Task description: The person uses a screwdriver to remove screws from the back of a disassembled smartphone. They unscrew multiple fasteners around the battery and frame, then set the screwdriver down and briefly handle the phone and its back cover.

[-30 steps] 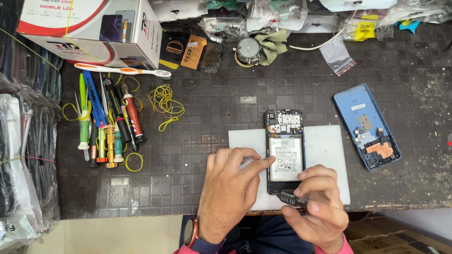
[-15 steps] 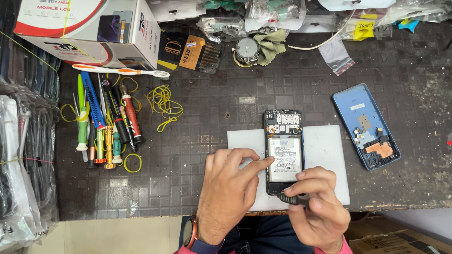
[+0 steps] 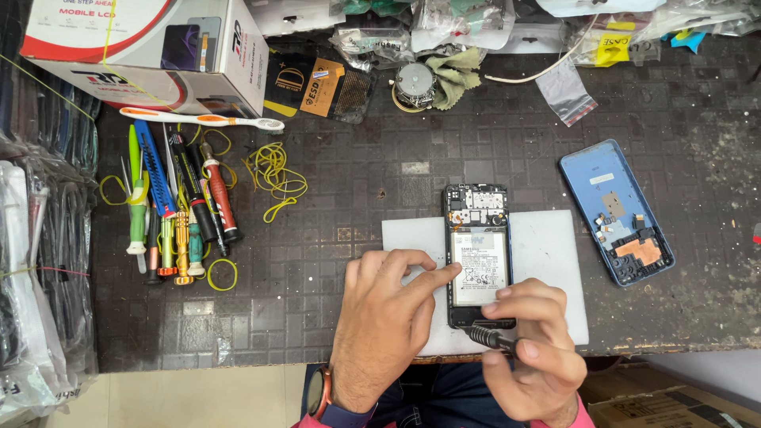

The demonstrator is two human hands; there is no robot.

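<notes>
The opened phone (image 3: 476, 265) lies just ahead of both hands on a white mat (image 3: 555, 254), back off, battery and circuit board bare. The left hand (image 3: 384, 329), fingers loosely curled, presses a fingertip on its left edge. The right hand (image 3: 527, 357) pinches a dark-handled tool (image 3: 490, 337) at its near end.

Bright, even light falls from overhead on the dark table (image 3: 491, 158), and the picture is sharp across most of it. Shadows are soft and short, lying close under the left hand (image 3: 384, 325) and right hand (image 3: 527, 349). The white pad (image 3: 555, 254) looks slightly washed out. Plastic bags (image 3: 40, 261) at the far left edge catch small glints and stretch a little.
</notes>
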